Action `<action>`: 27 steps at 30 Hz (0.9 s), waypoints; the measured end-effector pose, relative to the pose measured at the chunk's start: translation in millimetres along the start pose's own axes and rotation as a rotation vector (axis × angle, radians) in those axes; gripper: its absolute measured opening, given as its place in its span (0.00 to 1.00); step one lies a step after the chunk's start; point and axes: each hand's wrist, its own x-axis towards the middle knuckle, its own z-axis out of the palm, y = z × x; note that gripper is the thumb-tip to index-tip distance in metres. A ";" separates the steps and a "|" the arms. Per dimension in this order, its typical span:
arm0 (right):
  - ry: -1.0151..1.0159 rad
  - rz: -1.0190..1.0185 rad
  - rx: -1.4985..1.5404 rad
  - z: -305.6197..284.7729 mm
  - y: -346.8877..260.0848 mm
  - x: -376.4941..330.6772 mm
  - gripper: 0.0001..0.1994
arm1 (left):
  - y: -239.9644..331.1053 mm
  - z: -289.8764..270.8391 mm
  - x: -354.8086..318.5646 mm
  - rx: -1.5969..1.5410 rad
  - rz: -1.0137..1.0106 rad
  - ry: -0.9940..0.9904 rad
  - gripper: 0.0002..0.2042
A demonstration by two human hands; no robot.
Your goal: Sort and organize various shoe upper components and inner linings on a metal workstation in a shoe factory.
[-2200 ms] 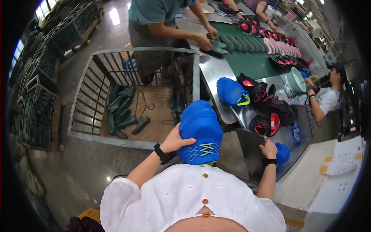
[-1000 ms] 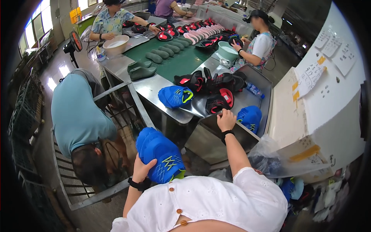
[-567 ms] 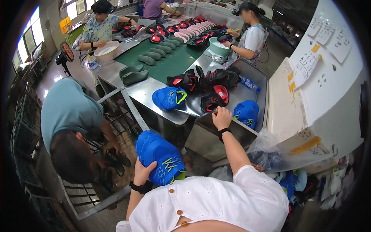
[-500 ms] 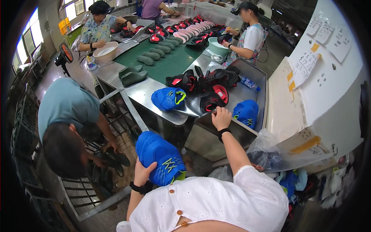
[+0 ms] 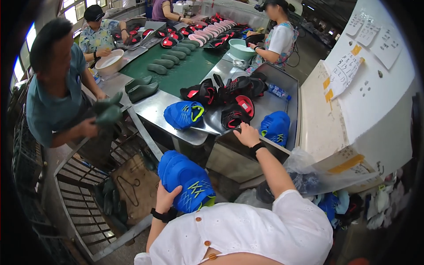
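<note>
My left hand point(image 5: 167, 199) is closed on a stack of blue shoe uppers point(image 5: 184, 179) with lime-green laces, held low in front of my shirt. The uppers look nested one over another. Ahead on the right, my right hand point(image 5: 248, 135) has its fingers curled over the rim of a metal bin point(image 5: 240, 162). Just beyond those fingers lies a black-and-red shoe upper point(image 5: 235, 115). Inside the bin sits another blue upper point(image 5: 275, 128). A further blue upper with lime lining point(image 5: 183, 114) rests on the metal table corner.
On the left a co-worker point(image 5: 57, 84) holds dark green shoe lasts point(image 5: 107, 109) over a barred cart point(image 5: 84, 207). Green lasts point(image 5: 161, 63) and pink insoles point(image 5: 207, 35) line the green belt point(image 5: 145, 66). A bottle point(image 5: 279, 92) lies in the bin; a white board point(image 5: 366, 97) stands right.
The co-worker on the left has straightened up from the cart, lifting green lasts. My view has shifted slightly; both my hands keep their places on the uppers and the bin rim.
</note>
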 end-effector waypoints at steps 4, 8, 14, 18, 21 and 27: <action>-0.465 -0.133 0.029 -32.4 17.2 34.7 0.19 | 2.0 16.1 15.3 -0.094 -0.023 -0.026 0.35; -0.724 -0.510 -0.187 -31.9 18.7 81.9 0.20 | 5.1 37.6 35.7 -0.079 -0.042 -0.054 0.35; -1.227 -0.656 -0.102 -22.3 15.9 130.2 0.21 | -10.6 68.0 68.6 -0.141 -0.035 0.024 0.34; -1.387 -0.829 0.112 -2.2 21.2 145.4 0.21 | -12.8 91.4 97.6 -0.185 -0.023 0.085 0.34; -1.463 -0.899 0.190 10.5 26.5 150.9 0.21 | 14.5 115.1 126.8 -0.186 -0.063 0.118 0.37; -1.451 -0.943 0.257 7.7 31.9 152.5 0.22 | 69.0 118.3 166.1 -0.149 0.099 0.195 0.36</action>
